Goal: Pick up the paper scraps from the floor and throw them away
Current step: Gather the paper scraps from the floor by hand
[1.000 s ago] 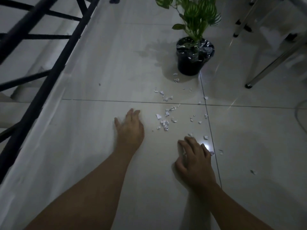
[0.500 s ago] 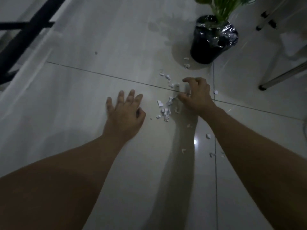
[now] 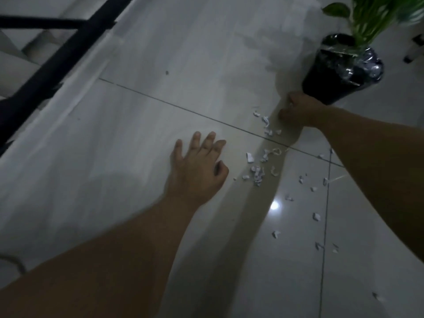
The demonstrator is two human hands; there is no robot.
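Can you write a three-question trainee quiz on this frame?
1. True or false: the left hand lies flat on the floor.
2. Which hand is beside the plant pot? A) left B) right
3. Fill in: most scraps lie between the two ____.

Key: 1 true; 2 B; 3 hands.

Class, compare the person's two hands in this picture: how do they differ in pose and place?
The left hand lies flat on the floor tiles, fingers spread; the right hand is curled. The left hand rests apart from the black plant pot; the right hand reaches right up beside it. Both are bare, near the paper scraps.
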